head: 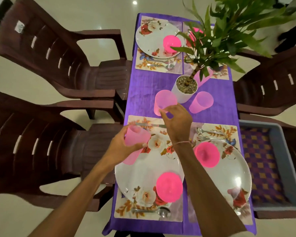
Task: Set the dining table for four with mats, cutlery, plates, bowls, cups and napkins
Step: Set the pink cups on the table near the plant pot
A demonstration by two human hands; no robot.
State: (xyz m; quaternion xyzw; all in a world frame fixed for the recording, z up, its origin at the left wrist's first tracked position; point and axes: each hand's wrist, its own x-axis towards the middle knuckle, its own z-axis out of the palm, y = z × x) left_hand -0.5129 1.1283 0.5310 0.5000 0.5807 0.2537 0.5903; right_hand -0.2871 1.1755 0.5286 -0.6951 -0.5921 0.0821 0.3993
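Left hand [121, 148] grips pink cup [137, 136] — right hand [177, 124] pinches rim of second cup [164, 100] beside plant pot [182, 95]

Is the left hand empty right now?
No, the left hand grips a pink cup over the near-left mat.

Glossy floral plates [229, 170] are gleaming, translucent plastic cups [201, 102] are glowing, and the purple cloth tablecloth [143, 89] is lying creased.
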